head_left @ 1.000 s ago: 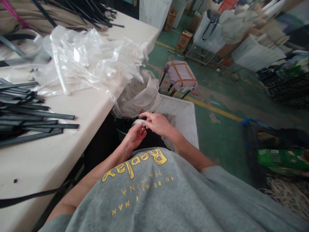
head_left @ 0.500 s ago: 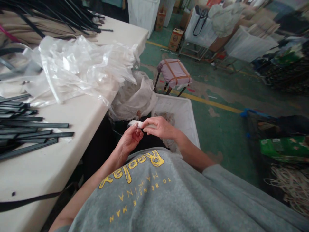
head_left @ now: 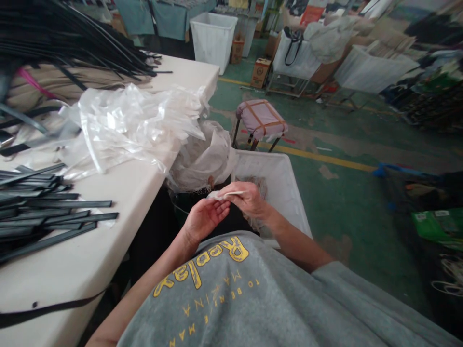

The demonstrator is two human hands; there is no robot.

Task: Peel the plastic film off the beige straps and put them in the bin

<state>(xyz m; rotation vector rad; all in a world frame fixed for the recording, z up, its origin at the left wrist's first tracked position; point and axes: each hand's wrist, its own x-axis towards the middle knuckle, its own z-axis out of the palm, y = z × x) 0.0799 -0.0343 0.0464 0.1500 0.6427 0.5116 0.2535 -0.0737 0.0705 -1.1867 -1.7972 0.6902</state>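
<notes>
My right hand (head_left: 249,200) pinches a small flat white strip (head_left: 226,194) between thumb and fingers, just above my lap. My left hand (head_left: 204,218) lies palm up right under it, fingers curled loosely, its fingertips touching the strip's near end. Both hands hover between the table edge and a white plastic bin (head_left: 278,183). I cannot tell what the white strip is made of.
A cream table (head_left: 119,193) at my left carries several black strips (head_left: 47,212), crumpled clear plastic bags (head_left: 133,120) and a far pile of thin black rods (head_left: 72,43). A white bag (head_left: 206,154) hangs off the table edge. A taped stool (head_left: 261,118) stands on the green floor beyond.
The right hand has turned and lifted the white strip slightly. The left hand has opened more, palm up, under it. The view has tilted up a little.
</notes>
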